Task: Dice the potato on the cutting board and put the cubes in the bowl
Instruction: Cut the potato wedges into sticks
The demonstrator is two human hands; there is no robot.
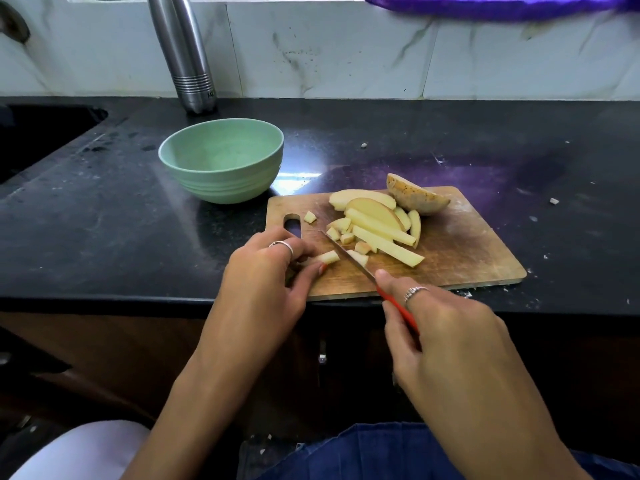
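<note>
A wooden cutting board (460, 251) lies on the black counter. On it are an uncut potato half (417, 195), slices and long potato sticks (384, 237), and several small cubes (341, 232). My left hand (266, 275) pinches a short potato stick (327, 258) at the board's near left corner. My right hand (440, 327) grips a red-handled knife (346, 254), its blade resting across the board just right of that stick. A pale green bowl (221, 159) stands empty behind the board's left end.
A steel bottle (188, 53) stands against the tiled wall behind the bowl. A dark sink (38, 133) is sunk into the counter at far left. Small scraps dot the counter to the right. The counter's front edge runs right under the board.
</note>
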